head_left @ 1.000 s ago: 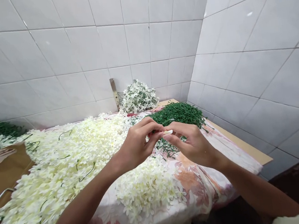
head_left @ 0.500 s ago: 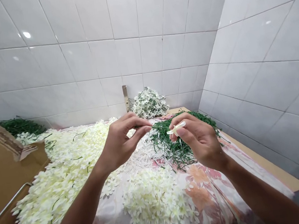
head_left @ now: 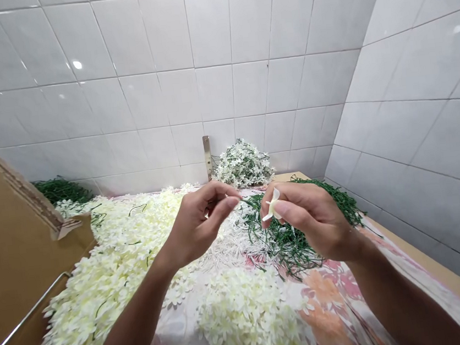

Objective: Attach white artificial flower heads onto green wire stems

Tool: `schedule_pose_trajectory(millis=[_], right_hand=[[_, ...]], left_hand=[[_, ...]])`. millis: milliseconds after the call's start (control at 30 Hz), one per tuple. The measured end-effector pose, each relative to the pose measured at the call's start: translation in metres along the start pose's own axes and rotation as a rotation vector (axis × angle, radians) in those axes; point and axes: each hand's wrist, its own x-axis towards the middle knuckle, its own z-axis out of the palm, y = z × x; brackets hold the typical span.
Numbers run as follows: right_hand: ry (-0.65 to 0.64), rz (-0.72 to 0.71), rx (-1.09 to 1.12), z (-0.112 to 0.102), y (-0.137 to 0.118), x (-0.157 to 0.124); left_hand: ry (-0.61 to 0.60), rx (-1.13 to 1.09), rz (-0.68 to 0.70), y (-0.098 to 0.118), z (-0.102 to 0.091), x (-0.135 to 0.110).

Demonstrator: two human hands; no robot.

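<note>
Between the thumb and forefinger of my right hand (head_left: 307,216) is a white artificial flower (head_left: 272,206), its petals standing out past the thumb. My left hand (head_left: 206,219) pinches a thin green stem (head_left: 248,201) that runs toward the right hand; its far end is hard to make out near the right fingers. Both hands hover over the table, a small gap apart. Below them lies a heap of cream-white flowers (head_left: 250,317). Green stems (head_left: 290,243) with white tips are piled behind and under the right hand.
A large spread of cream flowers (head_left: 111,263) covers the left side of the floral cloth (head_left: 326,289). At the back, a bunch of finished-looking white flowers (head_left: 242,164) stands beside a metal strip (head_left: 207,155). Cardboard (head_left: 11,219) rises at left; tiled walls (head_left: 210,42) enclose the back and right.
The view has shifted a little to the left, so things appear further right. The flower in my right fingers has turned to a steeper angle. Both hands keep their pinch.
</note>
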Motion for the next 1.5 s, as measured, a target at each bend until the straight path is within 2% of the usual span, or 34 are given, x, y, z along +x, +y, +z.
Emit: schedule_pose_trajectory(millis=[200, 467, 600, 967, 1133, 1500], right_hand=[[-0.058, -0.022, 0.116, 0.009, 0.011, 0.002], [-0.059, -0.058, 0.147, 0.006, 0.016, 0.002], [-0.084, -0.061, 0.105, 0.007, 0.018, 0.002], [-0.097, -0.096, -0.031, 0.004, 0.018, 0.003], [-0.056, -0.136, -0.119, 0.005, 0.016, 0.004], [-0.05, -0.128, -0.137, 0.007, 0.015, 0.004]], left_hand=[[0.08, 0.006, 0.016, 0.005, 0.005, -0.001], [0.179, 0.003, 0.068, 0.006, 0.012, -0.001], [0.147, 0.006, 0.063, 0.005, 0.016, -0.002], [0.012, -0.168, -0.089, 0.007, 0.016, -0.001], [0.023, -0.221, -0.123, 0.004, 0.019, -0.001], [0.058, -0.292, -0.145, 0.0, 0.026, -0.001]])
